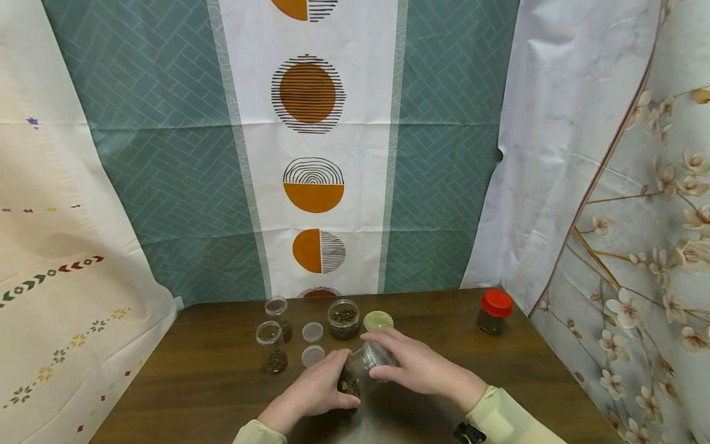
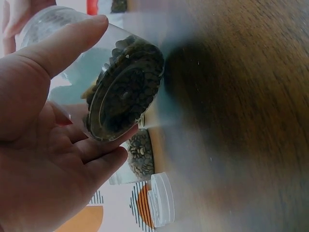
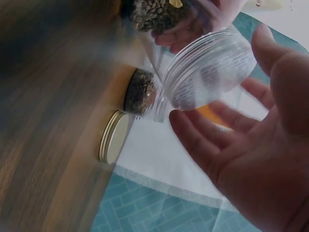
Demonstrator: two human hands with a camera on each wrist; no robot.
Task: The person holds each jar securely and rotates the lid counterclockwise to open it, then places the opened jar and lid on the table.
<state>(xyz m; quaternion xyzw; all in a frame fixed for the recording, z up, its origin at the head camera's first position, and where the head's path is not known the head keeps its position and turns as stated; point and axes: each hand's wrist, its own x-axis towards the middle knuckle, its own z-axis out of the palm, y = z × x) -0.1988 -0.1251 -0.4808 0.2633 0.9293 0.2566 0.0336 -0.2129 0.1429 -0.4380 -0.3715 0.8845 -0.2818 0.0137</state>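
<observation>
Head view: tilted clear jar [image 1: 349, 383] lies btwn L hand [image 1: 317, 381], gripping its body nr base, & R hand [image 1: 413, 362], fingers curved round lid [image 1: 380, 356], long axis rising rightward

No text, label, brand or number can be read. The round, clear plastic lid [image 1: 380, 353] shows rows of fine grey marks (on it or seen through it, I cannot tell), too small and blurred to make out. The cream patterned fabric hanging [image 1: 50, 234] at left carries dark green and red arrow-like chevrons.
</observation>
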